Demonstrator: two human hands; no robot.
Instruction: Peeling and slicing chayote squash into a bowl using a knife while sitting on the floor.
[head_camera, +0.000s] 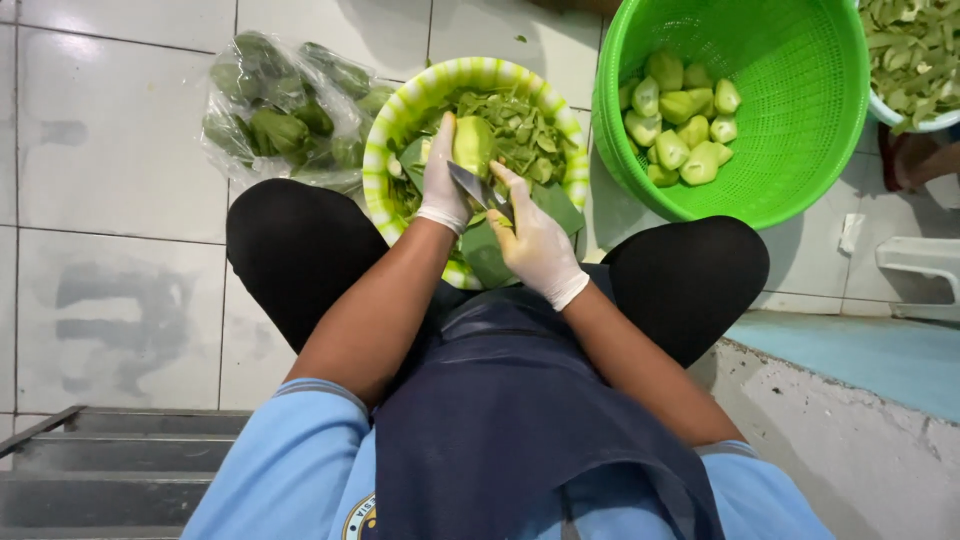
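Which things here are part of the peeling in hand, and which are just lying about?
In use: left hand, chayote, right hand, knife, striped peel bowl, green basket, bagged chayotes.
Lying about: white bowl of peels, metal steps.

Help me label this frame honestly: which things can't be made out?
- Head view: the steel knife blade runs behind the gloved right hand; its handle is hidden.
- The pale green peeled vegetable is half covered by the gloved left hand.
- The white bowl of peelings is cut by the top and right edges.
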